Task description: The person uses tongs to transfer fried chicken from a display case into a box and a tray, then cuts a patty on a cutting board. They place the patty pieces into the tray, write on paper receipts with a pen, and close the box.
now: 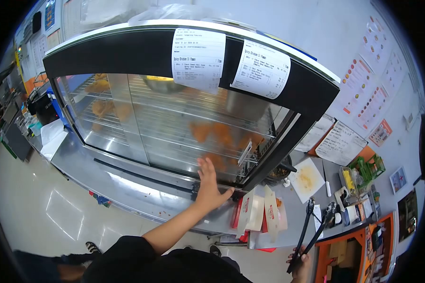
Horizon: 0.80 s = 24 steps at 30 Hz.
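Note:
My left hand is spread at the lower edge of the sliding glass door of a heated display cabinet, holding nothing; whether it touches the glass is unclear. Behind the foggy glass lie pieces of fried chicken on wire racks. Low on the right, my right hand is wrapped round the handles of black tongs, whose tips point up and stand apart, with nothing between them. Two open red and white boxes sit on the steel counter between my hands. Two printed receipts hang on the cabinet's top frame.
On the right of the steel counter are a white cutting board, a knife, a dark pan and a green basket. Orange shelving stands below. Another person's sandalled foot shows at lower left.

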Each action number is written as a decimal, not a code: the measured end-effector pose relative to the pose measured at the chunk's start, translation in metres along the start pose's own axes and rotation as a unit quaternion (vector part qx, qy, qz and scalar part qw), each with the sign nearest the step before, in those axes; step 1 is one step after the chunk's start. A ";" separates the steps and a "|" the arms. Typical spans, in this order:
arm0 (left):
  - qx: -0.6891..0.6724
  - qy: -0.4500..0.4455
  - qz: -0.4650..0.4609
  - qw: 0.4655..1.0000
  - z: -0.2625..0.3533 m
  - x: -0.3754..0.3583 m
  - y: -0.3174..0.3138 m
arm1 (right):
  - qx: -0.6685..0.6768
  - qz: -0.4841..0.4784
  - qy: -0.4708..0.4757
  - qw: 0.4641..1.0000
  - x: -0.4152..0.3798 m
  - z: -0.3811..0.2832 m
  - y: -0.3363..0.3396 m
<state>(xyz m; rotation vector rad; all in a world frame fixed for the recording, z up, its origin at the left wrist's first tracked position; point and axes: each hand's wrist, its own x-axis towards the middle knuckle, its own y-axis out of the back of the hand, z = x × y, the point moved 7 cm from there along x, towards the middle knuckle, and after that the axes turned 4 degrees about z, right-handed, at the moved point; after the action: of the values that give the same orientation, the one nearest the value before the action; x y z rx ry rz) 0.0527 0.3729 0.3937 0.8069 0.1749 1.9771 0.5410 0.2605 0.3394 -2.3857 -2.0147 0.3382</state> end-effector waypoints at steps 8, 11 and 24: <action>-0.078 -0.017 -0.104 0.991 0.010 -0.005 0.004 | -0.007 -0.032 0.010 0.999 0.003 -0.008 -0.036; -0.080 -0.019 -0.160 0.984 0.012 -0.005 0.002 | -0.013 -0.042 0.014 0.999 0.009 -0.008 -0.044; -0.250 0.021 -0.151 0.956 -0.018 -0.050 -0.014 | -0.190 0.082 0.049 0.977 0.058 -0.023 -0.023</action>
<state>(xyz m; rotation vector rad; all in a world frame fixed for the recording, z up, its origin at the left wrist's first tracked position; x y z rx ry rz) 0.0680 0.3431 0.3503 0.3810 -0.1684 1.6437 0.5309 0.3242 0.3560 -2.7288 -1.9949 -0.1848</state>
